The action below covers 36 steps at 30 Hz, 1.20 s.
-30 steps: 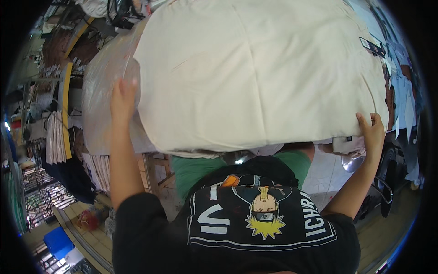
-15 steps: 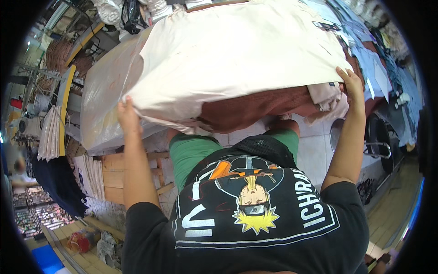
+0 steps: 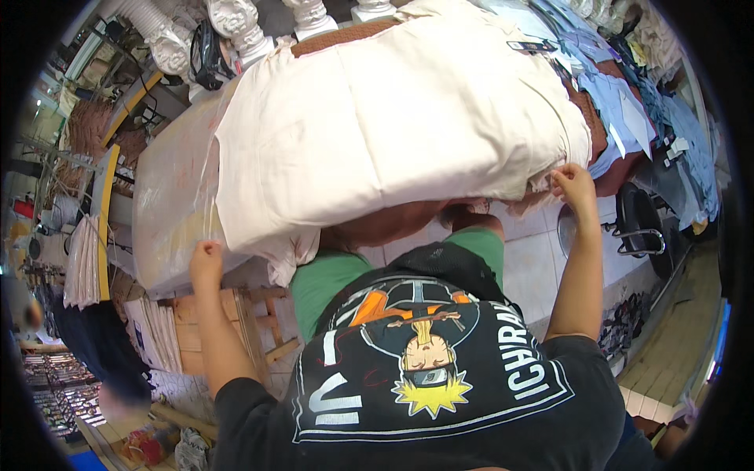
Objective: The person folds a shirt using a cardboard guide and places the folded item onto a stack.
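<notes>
A cream garment (image 3: 322,133) lies spread over the worktable in front of me, its near edge hanging toward my legs. Brown cloth (image 3: 385,228) shows beneath that edge. My left hand (image 3: 206,265) is closed beside the garment's lower left side, apart from it, over the edge of the plastic-covered table part (image 3: 169,212). What its fingers hold, if anything, cannot be made out. At the garment's right near corner, my right hand (image 3: 575,188) is closed in a pinch close to bunched pale cloth (image 3: 538,192); its fingertips hide whatever is between them. A dark tag (image 3: 530,46) lies near the far right.
Light-blue garments (image 3: 620,114) are heaped on the right. White ornate balusters (image 3: 236,23) and a black bag (image 3: 209,59) stand beyond the table. A black stool (image 3: 640,228) is at the right. Folded pale cloths (image 3: 85,255) hang at the left, above a wooden crate (image 3: 208,322).
The cream garment has gone from stretched between my hands to lying lower and looser on the table. My left hand has come down off its corner; my right hand has moved down and inward.
</notes>
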Each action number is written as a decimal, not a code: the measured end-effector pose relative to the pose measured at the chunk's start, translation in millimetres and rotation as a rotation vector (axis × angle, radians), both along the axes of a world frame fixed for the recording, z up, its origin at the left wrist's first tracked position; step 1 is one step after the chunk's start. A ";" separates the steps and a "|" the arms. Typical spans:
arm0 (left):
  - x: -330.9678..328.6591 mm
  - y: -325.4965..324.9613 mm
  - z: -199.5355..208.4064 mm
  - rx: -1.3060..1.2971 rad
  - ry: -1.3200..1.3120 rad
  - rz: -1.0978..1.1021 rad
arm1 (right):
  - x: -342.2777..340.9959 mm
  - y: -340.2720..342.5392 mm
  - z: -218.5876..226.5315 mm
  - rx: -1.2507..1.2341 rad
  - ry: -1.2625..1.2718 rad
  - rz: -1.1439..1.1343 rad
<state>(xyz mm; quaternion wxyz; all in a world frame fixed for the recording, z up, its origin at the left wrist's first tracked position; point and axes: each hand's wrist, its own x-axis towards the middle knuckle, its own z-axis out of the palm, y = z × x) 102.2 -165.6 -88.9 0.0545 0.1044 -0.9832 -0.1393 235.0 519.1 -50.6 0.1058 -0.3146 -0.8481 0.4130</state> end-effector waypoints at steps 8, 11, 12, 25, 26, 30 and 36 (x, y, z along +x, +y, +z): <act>-162.9 115.7 75.6 0.280 0.105 -0.438 | -186.9 -9.1 62.0 0.424 0.200 0.282; -236.4 137.3 54.7 0.172 0.162 -0.506 | -289.2 -1.1 50.5 0.482 0.181 0.323; -257.1 142.4 43.6 0.159 0.176 -0.524 | -320.1 6.3 43.5 0.488 0.174 0.330; -308.8 194.1 -27.1 -0.107 0.102 -0.329 | -476.8 56.3 1.0 0.742 0.182 0.099; -311.6 198.1 -27.6 -0.116 0.114 -0.338 | -474.7 57.0 1.1 0.804 0.102 0.076; -310.8 206.6 -25.4 -0.133 0.097 -0.314 | -461.3 -8.2 4.1 1.007 0.129 0.121; -325.1 140.7 -33.7 -0.075 0.169 -0.377 | -429.9 -45.8 -10.5 1.061 0.155 0.668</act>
